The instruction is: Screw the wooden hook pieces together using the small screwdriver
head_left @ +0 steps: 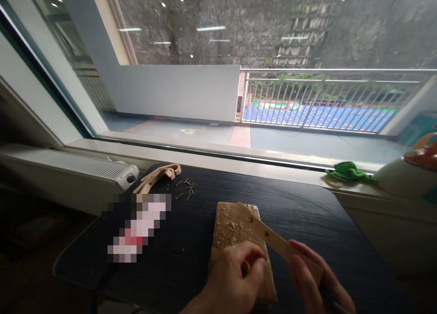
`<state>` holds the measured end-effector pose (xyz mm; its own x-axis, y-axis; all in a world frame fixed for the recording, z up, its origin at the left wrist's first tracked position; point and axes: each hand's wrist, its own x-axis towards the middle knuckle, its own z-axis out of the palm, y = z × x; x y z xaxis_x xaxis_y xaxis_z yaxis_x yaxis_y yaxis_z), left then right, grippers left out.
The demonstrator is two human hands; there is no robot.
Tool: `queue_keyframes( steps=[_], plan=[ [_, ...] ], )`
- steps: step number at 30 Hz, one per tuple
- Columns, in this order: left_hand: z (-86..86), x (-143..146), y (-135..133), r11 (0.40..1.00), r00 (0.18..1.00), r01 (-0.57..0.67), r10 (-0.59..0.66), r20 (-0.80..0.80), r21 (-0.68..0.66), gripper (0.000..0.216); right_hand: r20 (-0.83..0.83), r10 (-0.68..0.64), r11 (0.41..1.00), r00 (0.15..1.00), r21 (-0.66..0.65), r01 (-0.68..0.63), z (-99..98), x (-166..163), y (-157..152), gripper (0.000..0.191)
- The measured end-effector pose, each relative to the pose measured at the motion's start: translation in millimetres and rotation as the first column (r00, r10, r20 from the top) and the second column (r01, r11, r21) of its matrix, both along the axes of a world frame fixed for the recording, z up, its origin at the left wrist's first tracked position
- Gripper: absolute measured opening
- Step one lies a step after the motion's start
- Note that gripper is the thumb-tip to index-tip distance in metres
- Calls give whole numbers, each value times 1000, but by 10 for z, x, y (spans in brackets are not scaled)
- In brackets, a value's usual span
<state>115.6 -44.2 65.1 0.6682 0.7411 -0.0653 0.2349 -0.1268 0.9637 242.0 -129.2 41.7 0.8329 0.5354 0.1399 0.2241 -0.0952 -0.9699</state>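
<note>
My right hand (316, 275) grips one end of a tan strap (278, 242), which looks like leather and has two round holes. A dark slim rod, its kind unclear, also shows under that hand's fingers. The strap's far end lies over a worn, pitted cardboard block (227, 230). Over the near part of this block, my left hand (235, 273) is closed, thumb and index finger bent together. Whatever may be between those fingers is hidden. Several small metal pins (189, 189) lie loose toward the table's back left, beside more tan straps (159, 175).
The block rests on a dark table (297, 202) with rounded corners. A blurred-out pale and red item (139, 230) lies at left. Behind are a windowsill (211, 157), a radiator (78, 164), a green cloth-like item (350, 172) and a rounded white object (406, 177).
</note>
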Motion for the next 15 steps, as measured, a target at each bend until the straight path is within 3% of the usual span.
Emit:
queue_keyframes(
  steps=[1, 3, 6, 8, 10, 12, 14, 15],
  plan=[
    [-7, -57, 40, 966, 998, 24, -8, -62, 258, 26, -96, 0, 1000, 995, 19, 2, 0, 78, 9, 38],
    [-75, -177, 111, 809, 967, 225, -115, -229, 544, 44, -304, -6, 998, 953, 65, 27, -6, 215, 29, 41],
    [-325, -327, 116, 597, 918, 372, -122, -378, 711, 64, -475, -45, 990, 879, 98, 104, -38, 368, 39, 39],
    [-520, -393, 33, 421, 923, 376, -88, -376, 826, 70, -476, -52, 985, 878, 119, 123, -74, 438, 26, 32],
    [-647, -440, -81, 272, 941, 318, 22, -336, 908, 58, -429, -53, 986, 902, 121, 115, -108, 485, 8, 25],
    [-657, -492, -170, 203, 948, 292, 69, -311, 935, 47, -389, -52, 990, 920, 102, 99, -128, 510, -5, 20],
    [-565, -574, -196, 234, 952, 290, 32, -306, 928, 38, -387, -48, 990, 921, 100, 94, -131, 523, -12, 18],
    [-499, -630, -184, 280, 951, 296, 1, -308, 913, 35, -392, -55, 989, 918, 102, 103, -127, 529, -15, 18]
  ],
)
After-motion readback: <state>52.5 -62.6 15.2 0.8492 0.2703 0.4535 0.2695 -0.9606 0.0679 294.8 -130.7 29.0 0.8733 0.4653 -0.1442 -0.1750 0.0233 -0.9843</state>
